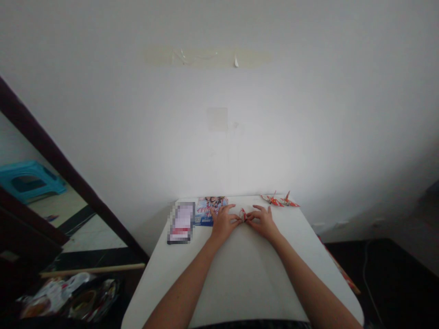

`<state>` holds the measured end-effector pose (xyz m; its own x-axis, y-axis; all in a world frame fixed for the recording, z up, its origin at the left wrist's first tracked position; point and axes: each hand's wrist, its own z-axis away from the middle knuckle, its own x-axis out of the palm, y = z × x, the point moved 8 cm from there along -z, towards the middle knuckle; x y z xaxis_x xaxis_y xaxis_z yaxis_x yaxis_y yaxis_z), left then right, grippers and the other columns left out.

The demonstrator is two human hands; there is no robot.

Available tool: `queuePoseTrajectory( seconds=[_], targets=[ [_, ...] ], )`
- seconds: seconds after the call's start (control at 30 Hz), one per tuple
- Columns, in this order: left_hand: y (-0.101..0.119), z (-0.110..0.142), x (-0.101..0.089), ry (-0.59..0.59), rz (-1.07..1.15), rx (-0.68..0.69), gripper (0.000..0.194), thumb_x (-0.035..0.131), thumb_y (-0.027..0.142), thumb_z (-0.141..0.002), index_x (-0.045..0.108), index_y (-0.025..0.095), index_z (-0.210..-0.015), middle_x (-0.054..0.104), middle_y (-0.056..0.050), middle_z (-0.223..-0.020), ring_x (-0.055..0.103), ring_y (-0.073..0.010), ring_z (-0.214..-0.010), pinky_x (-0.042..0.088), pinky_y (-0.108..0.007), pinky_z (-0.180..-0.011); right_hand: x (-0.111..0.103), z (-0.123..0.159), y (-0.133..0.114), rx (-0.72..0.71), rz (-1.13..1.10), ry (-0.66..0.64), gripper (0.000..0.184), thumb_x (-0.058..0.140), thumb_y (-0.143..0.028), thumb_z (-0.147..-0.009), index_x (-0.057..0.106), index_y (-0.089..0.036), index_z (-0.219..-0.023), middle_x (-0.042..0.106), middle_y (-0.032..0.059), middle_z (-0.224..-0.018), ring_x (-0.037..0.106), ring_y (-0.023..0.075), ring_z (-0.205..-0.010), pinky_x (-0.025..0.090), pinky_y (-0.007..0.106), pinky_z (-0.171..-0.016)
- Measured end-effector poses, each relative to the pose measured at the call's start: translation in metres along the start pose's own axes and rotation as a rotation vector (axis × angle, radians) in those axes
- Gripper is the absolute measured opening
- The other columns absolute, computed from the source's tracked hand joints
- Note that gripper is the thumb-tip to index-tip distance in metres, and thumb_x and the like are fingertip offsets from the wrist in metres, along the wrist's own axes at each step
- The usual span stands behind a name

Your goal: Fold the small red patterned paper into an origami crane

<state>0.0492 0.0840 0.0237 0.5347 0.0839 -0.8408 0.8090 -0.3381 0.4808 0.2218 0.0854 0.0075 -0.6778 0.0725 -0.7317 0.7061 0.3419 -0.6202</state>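
Note:
A small folded paper piece (243,214), red and white and pointed at the top, stands between my hands over the white table. My left hand (224,222) pinches its left side between thumb and forefinger, the other fingers spread away. From the right, my right hand (262,221) grips its other lower edge with the fingertips. Two folded paper cranes (280,199) in similar red and white paper rest at the table's back right. Under and behind my left hand lies a printed blue leaflet (205,211), partly covered by the fingers.
A phone (181,222), its screen blurred out, lies on the left of the white table (247,274). The table's far edge meets a pale wall (291,114). A blue plastic stool (32,176) and a pile of bags (75,297) show at left.

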Motion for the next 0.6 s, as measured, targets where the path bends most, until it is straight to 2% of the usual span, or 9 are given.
queuePoseTrajectory(
  seconds=[0.2,0.37,0.6],
  targets=[
    [-0.0037,0.0002,0.0018,0.052,0.005,-0.138,0.012,0.072,0.043,-0.086,0.080,0.035,-0.084,0.054,0.003,-0.151,0.036,-0.0350,-0.145,0.006,-0.082,-0.114,0.0022,-0.0002,0.0014,0.028,0.044,0.026,0.017,0.061,-0.036,-0.090,0.076,-0.030,-0.086,0.076,0.0019,-0.112,0.047,0.0305,-0.138,0.005,0.077,-0.115],
    [-0.0026,-0.0013,0.0064,0.036,0.006,-0.163,0.014,0.070,0.042,-0.085,0.080,0.032,-0.082,0.053,0.003,-0.153,0.034,-0.0361,-0.146,0.008,-0.079,-0.116,0.0029,0.0000,-0.0012,0.046,0.150,0.037,0.016,0.062,-0.035,-0.091,0.077,-0.030,-0.089,0.074,0.0025,-0.116,0.042,0.0331,-0.139,0.008,0.078,-0.114],
    [0.0002,-0.0018,0.0094,0.016,-0.019,-0.189,0.018,0.068,0.042,-0.087,0.078,0.029,-0.080,0.049,0.003,-0.156,0.031,-0.0355,-0.149,0.007,-0.082,-0.115,0.0024,-0.0008,-0.0059,0.080,0.214,0.053,0.018,0.062,-0.034,-0.091,0.077,-0.029,-0.082,0.071,0.0055,-0.117,0.039,0.0367,-0.139,0.009,0.081,-0.113]
  ],
)
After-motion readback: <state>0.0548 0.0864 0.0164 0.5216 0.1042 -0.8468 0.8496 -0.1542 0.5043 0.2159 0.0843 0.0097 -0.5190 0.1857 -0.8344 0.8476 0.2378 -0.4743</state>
